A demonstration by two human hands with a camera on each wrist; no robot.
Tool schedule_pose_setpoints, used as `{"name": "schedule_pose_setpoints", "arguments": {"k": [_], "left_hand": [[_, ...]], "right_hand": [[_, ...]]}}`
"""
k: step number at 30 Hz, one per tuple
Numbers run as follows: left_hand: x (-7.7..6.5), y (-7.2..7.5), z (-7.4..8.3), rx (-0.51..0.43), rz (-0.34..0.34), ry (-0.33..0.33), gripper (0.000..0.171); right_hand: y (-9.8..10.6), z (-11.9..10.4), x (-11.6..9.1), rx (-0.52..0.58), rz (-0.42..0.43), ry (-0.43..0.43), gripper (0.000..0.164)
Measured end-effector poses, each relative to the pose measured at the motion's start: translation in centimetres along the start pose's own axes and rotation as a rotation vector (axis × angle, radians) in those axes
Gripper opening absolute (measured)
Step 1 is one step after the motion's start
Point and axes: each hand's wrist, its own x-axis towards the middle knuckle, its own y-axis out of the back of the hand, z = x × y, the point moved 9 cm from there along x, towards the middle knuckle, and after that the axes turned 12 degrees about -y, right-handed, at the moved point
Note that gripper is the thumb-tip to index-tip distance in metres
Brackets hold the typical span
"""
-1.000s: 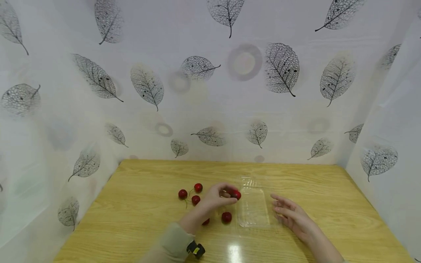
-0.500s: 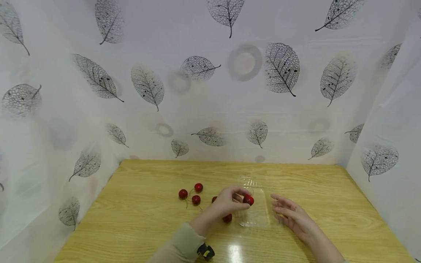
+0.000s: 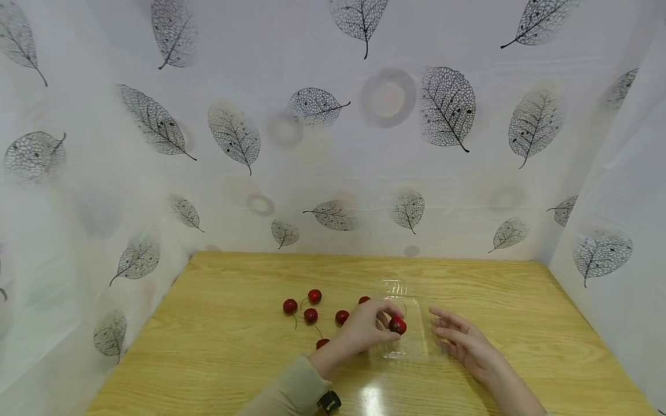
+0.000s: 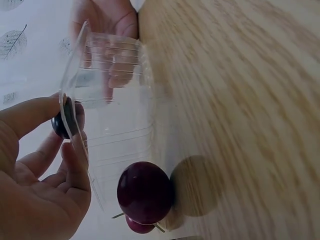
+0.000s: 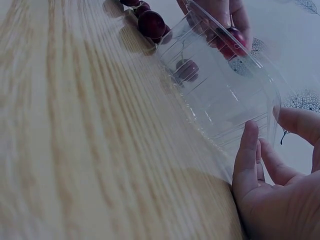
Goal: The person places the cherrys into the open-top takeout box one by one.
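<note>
Between thumb and fingers, my left hand (image 3: pixel 364 328) pinches a dark red cherry (image 3: pixel 398 326) over the clear plastic box (image 3: pixel 398 355). In the left wrist view this cherry (image 4: pixel 61 125) overlaps the box's rim and looks nearly black. My right hand (image 3: pixel 465 345) is at the box's right side with its fingers loosely extended. Seen from the right wrist, its fingertips (image 5: pixel 250 131) are right at the box wall, the thumb close to the rim. Left of the box lie several loose cherries (image 3: pixel 310 315), one of them partly hidden behind the left hand.
The wooden table (image 3: pixel 218 346) carries everything. A pale curtain (image 3: pixel 333 156) with leaf prints hangs behind it and on both sides. Near the box's left wall, the left wrist view shows a large dark cherry (image 4: pixel 145 192) on the table.
My left hand has moved right with the cherry, from the box's left edge to over the box, then slightly nearer. The right hand has stayed in place.
</note>
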Motion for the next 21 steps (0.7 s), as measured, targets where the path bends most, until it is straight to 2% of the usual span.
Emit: {"name": "schedule_pose_setpoints", "arguments": {"k": [7, 13, 21], "left_hand": [[-0.27, -0.70, 0.28, 0.217, -0.044, -0.029, 0.036], [-0.39, -0.96, 0.56, 0.270, -0.070, -0.062, 0.037], [-0.34, -1.00, 0.96, 0.294, -0.094, -0.122, 0.034]], "right_hand": [[0.06, 0.06, 0.01, -0.005, 0.006, -0.008, 0.038], [0.11, 0.13, -0.01, 0.000, 0.005, -0.011, 0.039], [0.09, 0.10, 0.05, -0.011, 0.000, 0.000, 0.039]]}}
